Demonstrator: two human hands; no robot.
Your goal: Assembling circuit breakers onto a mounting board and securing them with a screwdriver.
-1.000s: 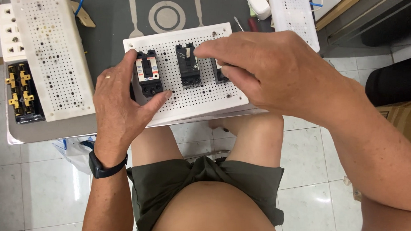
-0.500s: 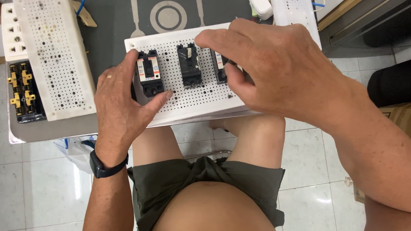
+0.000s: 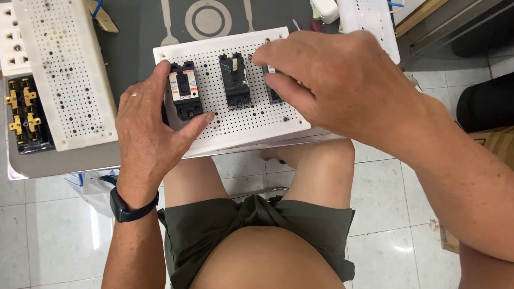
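In the head view, we see a white perforated board [image 3: 235, 118] at upper centre, long axis running left to right and tilted slightly up to the right. On it stand three black breakers with long axes pointing up-frame. The left breaker [image 3: 184, 89] carries a white and red label. Our left hand [image 3: 149, 138] grips the board's left edge, thumb resting just below that breaker. The middle breaker [image 3: 234, 80] stands free. Our right hand [image 3: 339, 84] curls over the third breaker [image 3: 272, 94], fingertips touching it; whether it pinches it we cannot tell. At upper left, an open white box [image 3: 27, 105] holds brass terminals [image 3: 18, 113].
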